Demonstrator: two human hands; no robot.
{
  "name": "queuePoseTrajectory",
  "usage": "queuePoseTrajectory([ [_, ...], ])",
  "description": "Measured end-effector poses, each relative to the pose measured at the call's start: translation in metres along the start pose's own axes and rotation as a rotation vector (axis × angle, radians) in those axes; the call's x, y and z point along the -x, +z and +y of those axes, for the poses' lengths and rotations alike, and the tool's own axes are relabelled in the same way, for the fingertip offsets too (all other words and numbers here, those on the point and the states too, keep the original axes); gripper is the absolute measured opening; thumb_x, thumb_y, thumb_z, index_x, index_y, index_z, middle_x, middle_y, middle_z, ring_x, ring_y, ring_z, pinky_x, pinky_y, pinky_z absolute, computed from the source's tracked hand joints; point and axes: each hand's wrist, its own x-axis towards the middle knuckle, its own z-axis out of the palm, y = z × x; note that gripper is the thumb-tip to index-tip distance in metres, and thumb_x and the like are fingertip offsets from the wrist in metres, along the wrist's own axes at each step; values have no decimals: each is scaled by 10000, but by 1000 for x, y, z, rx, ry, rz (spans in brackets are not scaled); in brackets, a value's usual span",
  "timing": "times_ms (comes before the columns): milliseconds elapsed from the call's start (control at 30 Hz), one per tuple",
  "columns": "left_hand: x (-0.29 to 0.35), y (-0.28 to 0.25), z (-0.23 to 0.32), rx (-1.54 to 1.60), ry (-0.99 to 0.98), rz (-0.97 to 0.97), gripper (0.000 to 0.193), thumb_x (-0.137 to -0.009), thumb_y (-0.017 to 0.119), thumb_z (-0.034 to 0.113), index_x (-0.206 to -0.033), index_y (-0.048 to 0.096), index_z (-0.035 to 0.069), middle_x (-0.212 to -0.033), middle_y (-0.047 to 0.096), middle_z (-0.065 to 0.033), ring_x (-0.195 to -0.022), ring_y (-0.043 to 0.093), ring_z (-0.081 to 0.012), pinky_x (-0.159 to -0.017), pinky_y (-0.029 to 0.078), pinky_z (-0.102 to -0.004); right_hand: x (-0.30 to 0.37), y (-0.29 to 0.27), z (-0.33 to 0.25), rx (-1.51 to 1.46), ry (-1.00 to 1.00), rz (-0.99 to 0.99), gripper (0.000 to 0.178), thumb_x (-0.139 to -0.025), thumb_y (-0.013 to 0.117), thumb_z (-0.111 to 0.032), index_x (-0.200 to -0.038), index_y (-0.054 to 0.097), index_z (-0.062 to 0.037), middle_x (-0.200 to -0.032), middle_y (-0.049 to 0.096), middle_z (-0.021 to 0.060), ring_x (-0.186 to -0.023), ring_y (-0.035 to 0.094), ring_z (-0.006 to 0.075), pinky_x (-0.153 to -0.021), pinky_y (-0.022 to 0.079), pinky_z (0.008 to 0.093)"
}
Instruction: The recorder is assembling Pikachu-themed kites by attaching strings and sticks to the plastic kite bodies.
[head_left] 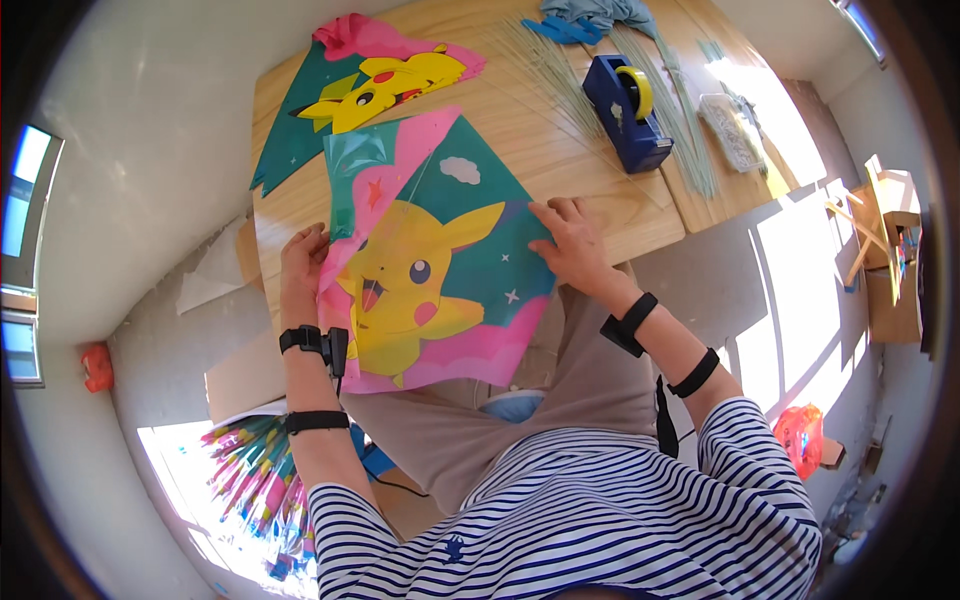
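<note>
A diamond-shaped plastic kite sheet, teal and pink with a yellow cartoon animal, lies on the wooden table and hangs over its near edge onto my lap. My left hand pinches the sheet's left corner at the table edge. My right hand lies flat on the sheet's right corner, fingers spread, pressing it to the wood. Both wrists wear black bands.
A second kite sheet of the same print lies at the table's far left. A blue tape dispenser stands at the far right, beside thin green sticks and a clear bag. Colourful streamers lie on the floor at left.
</note>
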Motion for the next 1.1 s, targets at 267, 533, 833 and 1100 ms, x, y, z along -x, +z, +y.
queuePoseTrajectory([
  [267, 89, -19, 42, -502, 687, 713, 217, -949, 653, 192, -1038, 634, -5, -963, 674, -115, -830, 626, -203, -782, 507, -329, -12, 17, -1, -274, 340, -39, 632, -687, 717, 37, -1292, 549, -39, -1078, 561, 207, -1026, 560, 411, -848, 482, 448],
  [533, 196, 110, -17, -1478, 1136, 5, 426, -853, 729, 176, -1231, 608, 24, -1318, 569, -142, -1276, 488, -368, -1080, 364, -519, -73, 42, 2, -342, 278, -25, 585, -673, 700, 14, -1248, 591, 5, -1082, 637, 257, -1035, 611, 408, -879, 496, 440],
  [833, 124, 36, -52, -1537, 587, 221, 744, -834, 738, 340, -1470, 423, 118, -1574, 320, -121, -1461, 256, -374, -1099, 242, -664, -87, 21, 20, -289, 412, -184, 566, -702, 775, -136, -1225, 619, 15, -1032, 686, 240, -965, 664, 372, -840, 527, 422],
  [1100, 112, 31, -25, -1583, 380, 267, 788, -823, 731, 398, -1486, 415, 113, -1571, 337, -126, -1459, 259, -385, -1117, 236, -631, -62, -5, 42, -588, 414, -500, 617, -684, 827, -119, -1230, 603, 60, -789, 664, 79, -773, 625, 149, -677, 475, 290],
])
